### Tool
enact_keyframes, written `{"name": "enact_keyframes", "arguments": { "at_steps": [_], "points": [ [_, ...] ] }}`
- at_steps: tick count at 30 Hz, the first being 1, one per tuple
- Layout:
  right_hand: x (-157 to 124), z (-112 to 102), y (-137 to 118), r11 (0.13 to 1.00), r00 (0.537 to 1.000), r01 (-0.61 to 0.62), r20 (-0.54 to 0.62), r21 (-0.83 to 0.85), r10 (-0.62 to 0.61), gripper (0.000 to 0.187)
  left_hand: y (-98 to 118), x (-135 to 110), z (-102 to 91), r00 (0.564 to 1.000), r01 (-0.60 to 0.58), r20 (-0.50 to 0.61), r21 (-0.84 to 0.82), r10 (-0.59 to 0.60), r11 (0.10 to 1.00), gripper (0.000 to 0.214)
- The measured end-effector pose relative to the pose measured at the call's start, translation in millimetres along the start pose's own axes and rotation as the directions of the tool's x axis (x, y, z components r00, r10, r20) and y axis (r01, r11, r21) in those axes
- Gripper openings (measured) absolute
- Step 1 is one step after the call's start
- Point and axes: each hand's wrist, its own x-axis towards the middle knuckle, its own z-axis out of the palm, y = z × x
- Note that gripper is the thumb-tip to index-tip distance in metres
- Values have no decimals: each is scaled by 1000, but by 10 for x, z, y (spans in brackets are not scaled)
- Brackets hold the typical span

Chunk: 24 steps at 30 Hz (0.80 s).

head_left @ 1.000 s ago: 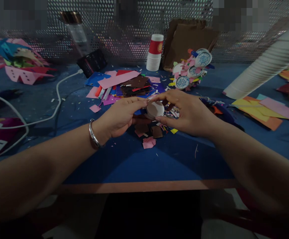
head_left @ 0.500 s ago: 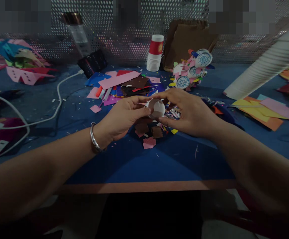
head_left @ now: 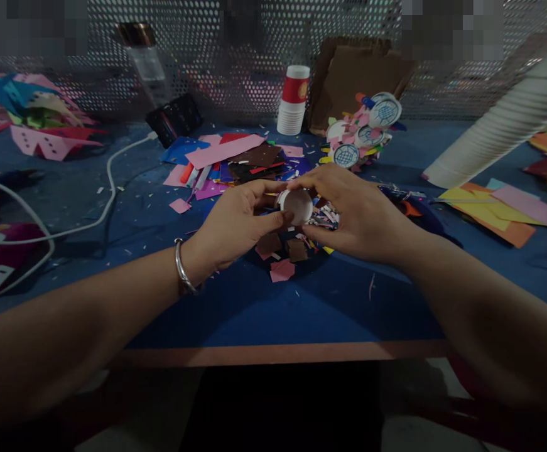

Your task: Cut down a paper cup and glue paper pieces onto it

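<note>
A small round white paper cup (head_left: 298, 207), its circular end facing me, is held above the table between both hands; how deep it is, I cannot tell. My left hand (head_left: 240, 220) grips it from the left, thumb across its lower edge and fingers behind. Around the right side curves my right hand (head_left: 358, 210), fingertips at the top rim and thumb near the lower right. Below lie brown paper pieces (head_left: 296, 250), a pink scrap (head_left: 282, 270) and a heap of thin paper shreds (head_left: 327, 217).
Coloured paper sheets (head_left: 228, 154) and markers (head_left: 193, 176) lie behind my left hand. A cup stack (head_left: 291, 116), a decorated paper craft (head_left: 362, 135) and cardboard (head_left: 353, 81) stand at the back. A long cup stack (head_left: 499, 119) leans right; a white cable (head_left: 110, 182) crosses the left.
The cup has turned slightly between my fingers, and its round face looks brighter. My left hand has shifted a little to the right; the thumb slid along the cup's lower edge.
</note>
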Motion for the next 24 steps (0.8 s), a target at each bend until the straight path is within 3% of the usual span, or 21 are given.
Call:
{"name": "enact_keyframes", "arguments": {
  "at_steps": [5, 9, 13, 17, 24],
  "points": [
    [-10, 11, -7, 1000, 1000, 5, 8, 12, -5, 42, -6, 1, 3, 1000, -25, 11, 16, 25, 1000, 43],
    [-9, 12, -21, 1000, 1000, 11, 6, 6, -11, 43, 0, 5, 18, 999, -5, -42, 30, 6, 1000, 39],
    [18, -32, -47, 1000, 1000, -4, -11, 11, 4, 34, -6, 23, 24, 997, -26, -74, 8, 26, 1000, 39],
    [34, -73, -56, 997, 992, -78, -103, -8, 77, 24, -18, 33, 20, 991, -79, -110, -15, 77, 997, 38],
    [20, -60, -79, 999, 966, -38, -257, -40, 26, 13, -32, 20, 43, 984, -135, -124, -19, 132, 991, 32]
  ]
}}
